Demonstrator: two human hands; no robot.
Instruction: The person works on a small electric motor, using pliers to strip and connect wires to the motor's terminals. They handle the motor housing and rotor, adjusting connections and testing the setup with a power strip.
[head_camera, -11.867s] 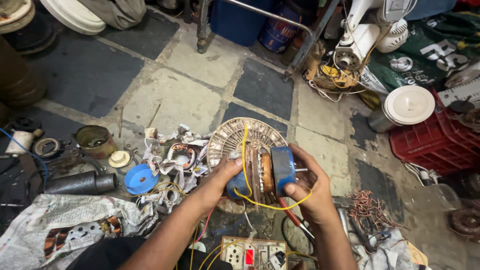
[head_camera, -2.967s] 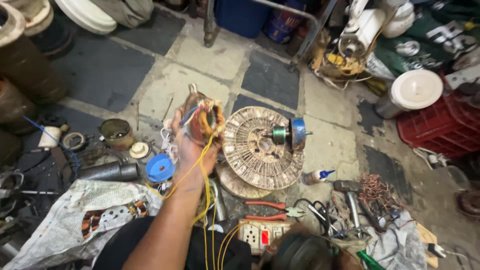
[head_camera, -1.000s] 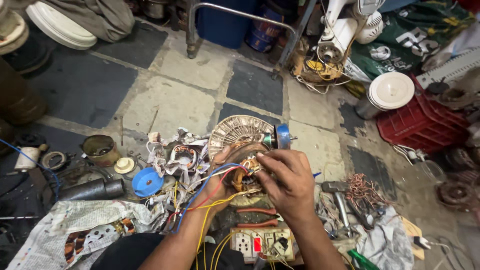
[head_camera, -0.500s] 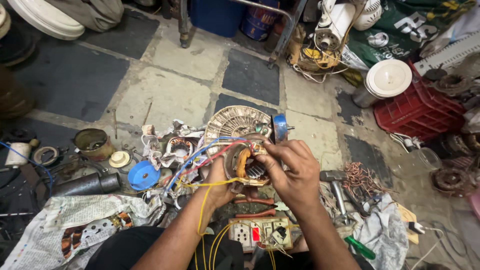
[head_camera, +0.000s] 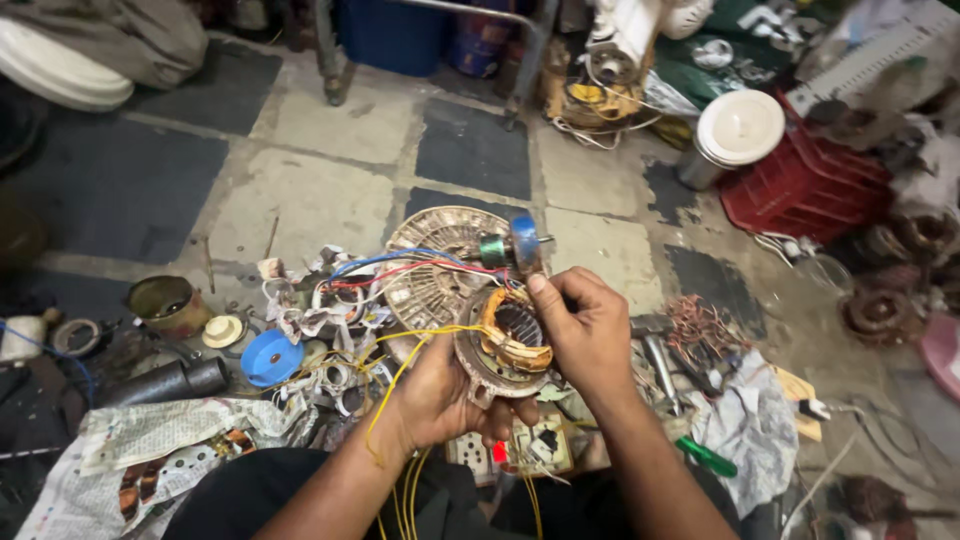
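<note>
The tiled floor (head_camera: 330, 110) is carrying everything; no bench. A red crate (head_camera: 800, 185) is sitting toward the floor's far right edge, w/ a white-lidded can (head_camera: 735, 130) just beside it. A round ribbed fan plate (head_camera: 435, 265) is lying mid-floor, w/ a blue capacitor (head_camera: 525, 245) resting at its right rim. The motor stator (head_camera: 505, 345), copper-wound, is being held just nearer than the plate, above a switch board (head_camera: 530, 450). Left hand (head_camera: 440, 390) is cupping it from below, grip clamped on the stator. Right hand (head_camera: 590, 330) is pressing its right side, fingers closed around the rim. Yellow wires (head_camera: 400, 375) are trailing off over the left wrist. A blue cap (head_camera: 270, 355) is lying at left.
</note>
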